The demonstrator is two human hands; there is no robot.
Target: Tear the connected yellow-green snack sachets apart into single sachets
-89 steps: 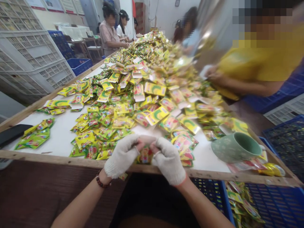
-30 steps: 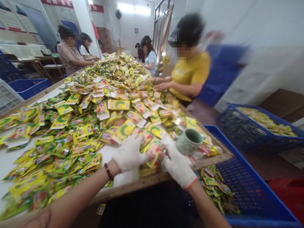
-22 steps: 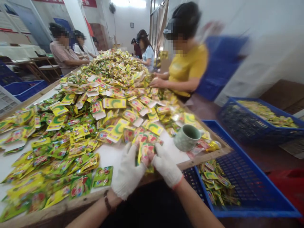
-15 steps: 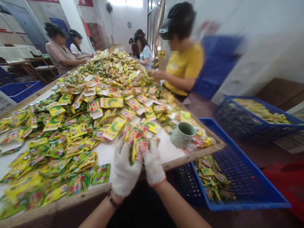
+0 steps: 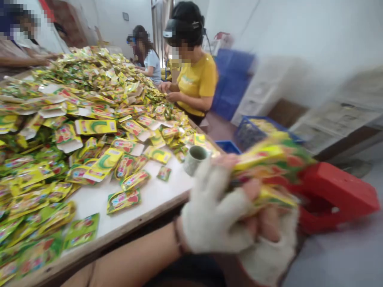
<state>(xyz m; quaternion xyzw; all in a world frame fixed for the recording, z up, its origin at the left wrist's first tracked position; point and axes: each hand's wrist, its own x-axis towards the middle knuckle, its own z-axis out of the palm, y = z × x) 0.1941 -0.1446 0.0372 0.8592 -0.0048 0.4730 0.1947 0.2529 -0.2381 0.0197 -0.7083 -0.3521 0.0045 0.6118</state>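
Note:
My left hand [image 5: 215, 211], in a white fingerless-tip glove, is closed around a bunch of yellow and green printed packets [image 5: 269, 159], off to the right of the table edge. From below, my right hand [image 5: 271, 249], gloved too, grips the lower part of the same bunch. Motion blurs the packets, so how many there are cannot be made out. Just behind my left hand, a green-grey mug [image 5: 190, 163] stands on the table, partly hidden by the glove. Loose sachets [image 5: 124, 200] and flat small boxes [image 5: 104, 164] lie on the white tabletop [image 5: 92, 197] to the left.
A large heap of packets [image 5: 89, 75] covers the table's far part. A person in a yellow shirt [image 5: 197, 79] works at the right side, with others beyond. Red plastic furniture [image 5: 344, 195] stands right of my hands. Blue crates [image 5: 229, 146] sit beyond the wooden table edge [image 5: 131, 225].
Both hands have moved right with the packets, from over the table edge to beyond it. My view has swung right. A few packets now lie where the hands were.

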